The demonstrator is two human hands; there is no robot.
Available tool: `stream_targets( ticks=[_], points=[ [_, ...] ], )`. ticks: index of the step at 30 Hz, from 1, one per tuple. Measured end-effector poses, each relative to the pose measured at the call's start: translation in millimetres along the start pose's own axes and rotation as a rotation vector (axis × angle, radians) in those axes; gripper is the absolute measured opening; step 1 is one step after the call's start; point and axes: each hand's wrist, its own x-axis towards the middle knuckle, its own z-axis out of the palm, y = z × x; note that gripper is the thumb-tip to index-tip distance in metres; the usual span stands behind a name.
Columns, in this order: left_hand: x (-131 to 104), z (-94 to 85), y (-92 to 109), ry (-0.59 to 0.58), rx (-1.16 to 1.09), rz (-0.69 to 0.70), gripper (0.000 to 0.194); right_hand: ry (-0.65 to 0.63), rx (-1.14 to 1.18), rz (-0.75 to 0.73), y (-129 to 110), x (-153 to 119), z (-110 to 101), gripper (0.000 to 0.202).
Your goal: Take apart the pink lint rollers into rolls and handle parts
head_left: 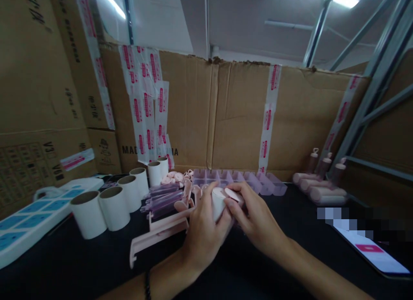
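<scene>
My left hand (206, 225) is wrapped round a white roll (218, 203) with a pale pink end, tilted above the black table. The fingers of my right hand (254, 209) pinch a small pale pink piece with a round end (234, 194), close against the top of the roll. How the two parts meet is hidden by my fingers. Left of my hands lie long pale pink plastic handles (158, 236) and a pile of translucent purple plastic pieces (164, 199). Small pink round parts (173, 178) are heaped behind them.
Several white rolls (88, 215) stand at left beside a white power strip (41, 212). A translucent purple compartment tray (272, 185) sits behind my hands. Pink rollers (327, 192) with upright ringed tops are at right, near a lit phone (371, 248). Cardboard walls (238, 115) enclose the back.
</scene>
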Motion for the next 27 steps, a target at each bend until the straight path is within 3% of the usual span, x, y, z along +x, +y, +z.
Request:
stream_targets(
  ticks=[5,9,20,27],
  points=[
    [2.2,1.4,0.5,0.028,0.041,0.056,0.043,0.027,0.055,-0.004,2.7,-1.6,-0.1,0.015],
    [3.6,1.3,0.7,0.017,0.047,0.145,0.032,0.018,0.12,0.056,4.0,-2.0,-1.2,0.016],
    [6.5,0.8,2.1,-0.007,0.017,0.187,0.034,-0.012,0.377,0.212,12.3,-4.3,-3.7,0.025],
    [10.6,-1.7,3.2,-0.143,0.001,0.144,0.047,0.009,0.625,0.306,17.8,-5.3,-3.7,0.028]
  ],
)
